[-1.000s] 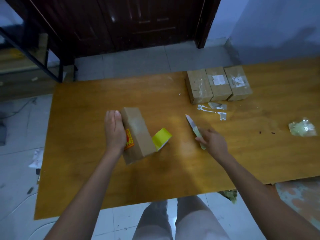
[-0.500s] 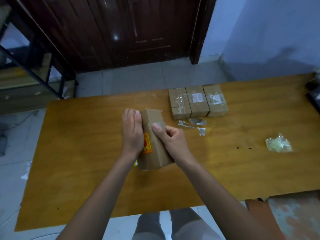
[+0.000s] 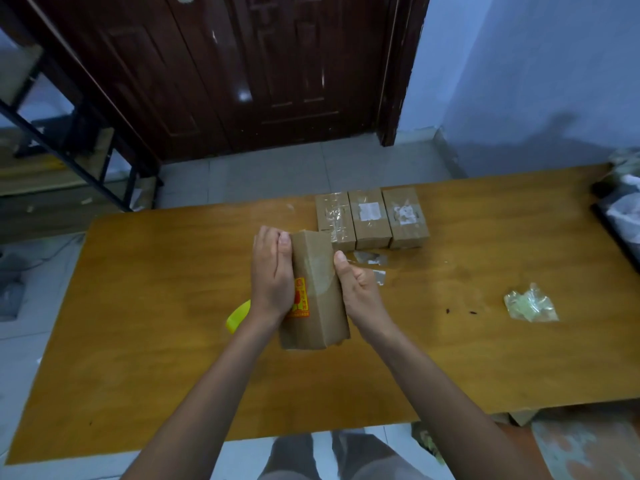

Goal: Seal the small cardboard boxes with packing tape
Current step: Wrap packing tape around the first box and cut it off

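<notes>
"Which box is being done?"

"The one between the hands. The box (image 3: 317,289) stands on edge on the table (image 3: 145,306), tilted a little, with a red and yellow label (image 3: 300,297) on the side facing the left hand."

"How are the hands on it?"

"The left hand (image 3: 272,275) lies flat against the label side, fingers straight and together, pressing. The right hand (image 3: 360,292) is on the opposite side with its thumb up along the edge and its fingers curled; I'd say it grips the box, though the fingertips are hidden behind it."

"Is tape on it yet?"

"There's a pale, shiny band across the top face between the two hands, which looks like tape. My guess is it's being smoothed down. The near end looks ragged, so that end may not be sealed; I can't tell for sure."

"And the roll?"

"A yellow roll (image 3: 239,315) peeks out just behind the left wrist, mostly hidden."

"How much is finished?"

"Beyond the right hand's thumb, three boxes (image 3: 369,220) sit side by side, touching, each with clear tape across it. They look done. Tape scraps (image 3: 370,259) lie between them and the right hand, and a crumpled wad (image 3: 531,304) sits well off to the right."

"So what's left?"

"Probably just finishing this fourth one. I see no other unsealed boxes."
</notes>
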